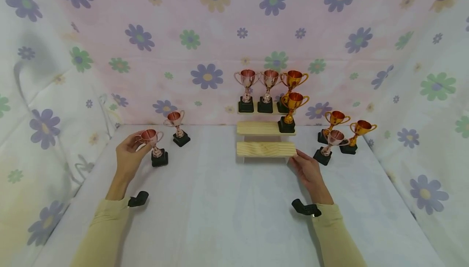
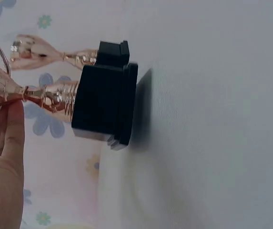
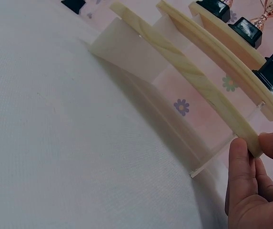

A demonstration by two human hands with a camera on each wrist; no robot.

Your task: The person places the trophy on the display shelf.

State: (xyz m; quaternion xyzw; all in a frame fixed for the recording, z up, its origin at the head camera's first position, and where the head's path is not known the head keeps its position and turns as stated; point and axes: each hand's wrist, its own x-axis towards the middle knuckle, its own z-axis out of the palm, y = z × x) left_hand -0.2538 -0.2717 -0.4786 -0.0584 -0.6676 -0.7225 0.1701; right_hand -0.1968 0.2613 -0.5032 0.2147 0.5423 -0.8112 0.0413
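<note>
- Pink trophy (image 1: 156, 152): gripped by the left hand (image 1: 129, 153), fingers curled round its cup, at the table's (image 1: 209, 202) left.
- A second pink trophy (image 1: 178, 131) is seen just behind.
- The low step's (image 1: 266, 149) right end is pinched by the right hand (image 1: 309, 172).
- The top gold trophy (image 1: 294, 79) is partly hidden by the lower gold trophy (image 1: 289, 117).
- At right, a gold trophy (image 1: 335, 118) is partly blocked by another pink trophy (image 1: 334, 139).

Display stand (image 1: 258, 128): upright, three stepped pale-wood tiers on pale side supports. Held trophy cup (image 1: 156, 151): rose-gold, two-handled, black base; approximately upright, well left of stand.
</note>
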